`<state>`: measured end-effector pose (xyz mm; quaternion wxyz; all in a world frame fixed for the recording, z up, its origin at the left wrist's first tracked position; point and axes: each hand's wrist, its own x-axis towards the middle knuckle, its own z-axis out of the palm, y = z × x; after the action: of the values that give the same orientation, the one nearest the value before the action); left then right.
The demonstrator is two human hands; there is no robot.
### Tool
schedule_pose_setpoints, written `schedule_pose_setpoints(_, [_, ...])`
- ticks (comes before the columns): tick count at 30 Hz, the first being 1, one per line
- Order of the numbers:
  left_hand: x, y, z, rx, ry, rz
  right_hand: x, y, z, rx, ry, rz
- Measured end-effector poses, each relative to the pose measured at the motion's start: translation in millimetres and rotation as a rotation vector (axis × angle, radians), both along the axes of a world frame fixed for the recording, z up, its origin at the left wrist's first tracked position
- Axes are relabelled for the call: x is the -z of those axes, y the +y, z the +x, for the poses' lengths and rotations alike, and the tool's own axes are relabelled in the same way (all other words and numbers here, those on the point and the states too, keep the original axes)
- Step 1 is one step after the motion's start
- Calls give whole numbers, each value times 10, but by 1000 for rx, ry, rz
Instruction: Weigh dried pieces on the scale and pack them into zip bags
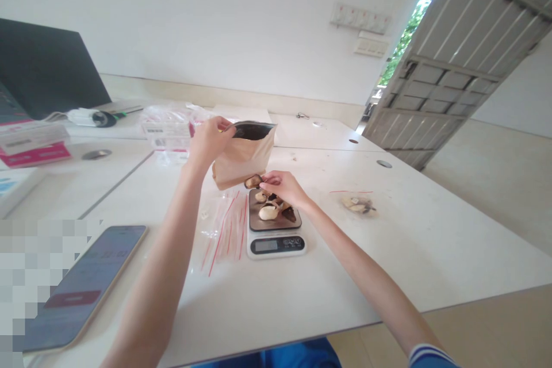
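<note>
Left fingers (221,122) tight on bag (245,156); right fingers (271,179) tight on brown piece (253,182); scale display (267,246) illegible

Plastic bags (227,230) left of scale (277,246)

"What backs the desk (431,241)?"

"A white wall (215,23), with a beige band (172,89) low down, just above the desk, and 2 pale panels (361,17) mounted near the metal door (466,69)."

"And that door?"

"Grey and ribbed. Daylight and green leaves (407,40) show in the gap beside it."

"The floor (483,333)?"

"Pale beige, seen at the lower right. The desk itself is white, seamed, with round holes (384,164) in its top."
</note>
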<state>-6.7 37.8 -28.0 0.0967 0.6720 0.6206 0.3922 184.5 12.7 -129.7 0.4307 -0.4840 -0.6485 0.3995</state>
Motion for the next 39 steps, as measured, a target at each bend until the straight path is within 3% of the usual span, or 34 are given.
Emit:
schedule_pose_setpoints(5, [-2,-5,14,-2,-29,4,-2,-2,35,-36,-283,82])
schedule_pose_setpoints(10, [29,36,30,-14,-41,57,-46,-42,61,-30,-323,160])
schedule_pose_setpoints(15, [23,23,33,-12,-49,42,-110,-133,175,61,-381,370])
schedule_pose_setpoints(18, [7,-2,33,-9,-61,11,-112,-233,315,111,-312,463])
schedule_pose_setpoints(25, [-6,-10,35,-10,-59,-22,81,-711,659,248,-57,263])
schedule_pose_setpoints(33, [4,8,39,-1,-44,-29,477,-1263,1175,464,-187,40])
schedule_pose_setpoints(36, [17,23,46,-3,-43,-17,602,-1384,1242,477,-223,-20])
schedule_pose_setpoints(39, [24,29,47,-10,-38,-9,671,-1455,1221,496,-265,21])
